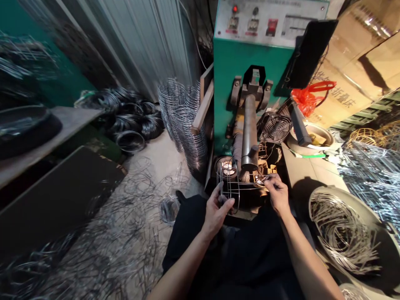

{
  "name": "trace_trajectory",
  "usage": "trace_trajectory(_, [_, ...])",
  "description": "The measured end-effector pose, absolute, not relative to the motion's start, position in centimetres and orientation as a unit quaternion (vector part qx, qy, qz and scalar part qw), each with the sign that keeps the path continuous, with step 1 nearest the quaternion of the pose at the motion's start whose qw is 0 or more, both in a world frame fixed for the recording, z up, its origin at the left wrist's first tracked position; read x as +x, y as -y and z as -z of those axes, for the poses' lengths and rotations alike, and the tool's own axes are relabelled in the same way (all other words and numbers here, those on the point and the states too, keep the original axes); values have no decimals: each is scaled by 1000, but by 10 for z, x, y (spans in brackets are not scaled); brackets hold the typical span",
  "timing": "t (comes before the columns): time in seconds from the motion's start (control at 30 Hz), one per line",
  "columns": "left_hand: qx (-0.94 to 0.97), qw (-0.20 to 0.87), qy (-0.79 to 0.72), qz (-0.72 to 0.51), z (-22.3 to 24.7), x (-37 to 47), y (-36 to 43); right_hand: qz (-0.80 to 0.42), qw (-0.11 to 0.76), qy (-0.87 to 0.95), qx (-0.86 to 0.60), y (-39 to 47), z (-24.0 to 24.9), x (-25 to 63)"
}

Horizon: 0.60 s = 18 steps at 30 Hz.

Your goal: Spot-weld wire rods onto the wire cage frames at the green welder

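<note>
A small wire frame [239, 189] of thin shiny rods is held below the machine's thick metal arm [250, 129]. My left hand [217, 208] grips its left end, thumb and fingers closed around the curved wires. At the frame's right end, my right hand [277, 192] pinches with thumb and forefinger; whether a separate wire piece is between them I cannot make out. The green machine [225, 96] stands straight ahead, its red lamp [235, 8] lit. Under the arm, the lower part of the machine is partly hidden by the frame and my hands.
Stacked wire rings [192, 133] stand left of the machine. Loose wire [134, 221] litters the floor. On the right are a basin [340, 191] of bent wires, a heap of wire racks [371, 175], a white bucket [331, 139] and a cardboard box [346, 54]. A black phone-like panel [312, 54] juts out.
</note>
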State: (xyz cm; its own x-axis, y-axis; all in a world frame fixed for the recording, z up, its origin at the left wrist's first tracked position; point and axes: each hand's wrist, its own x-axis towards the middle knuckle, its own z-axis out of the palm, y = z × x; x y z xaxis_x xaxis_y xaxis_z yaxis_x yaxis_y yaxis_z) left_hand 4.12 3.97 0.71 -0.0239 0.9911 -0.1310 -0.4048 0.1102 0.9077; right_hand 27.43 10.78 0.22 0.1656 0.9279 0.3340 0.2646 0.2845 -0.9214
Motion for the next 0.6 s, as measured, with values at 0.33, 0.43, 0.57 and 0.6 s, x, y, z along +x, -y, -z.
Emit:
trace_trajectory(0.33, [343,611,-417,-578,-7,44,-51,-299,551,584,-516,-122,0,279])
trace_trajectory(0.43, [344,613,-416,-577,-8,44,-56,-304,554,582,-513,-126,1,281])
trace_trajectory(0.57, [346,614,-420,-571,-10,45,-62,-307,562,578,-506,-130,4,282])
trace_trajectory(0.6, [345,615,-422,-570,-10,45,-63,-304,564,577,-506,-131,5,283])
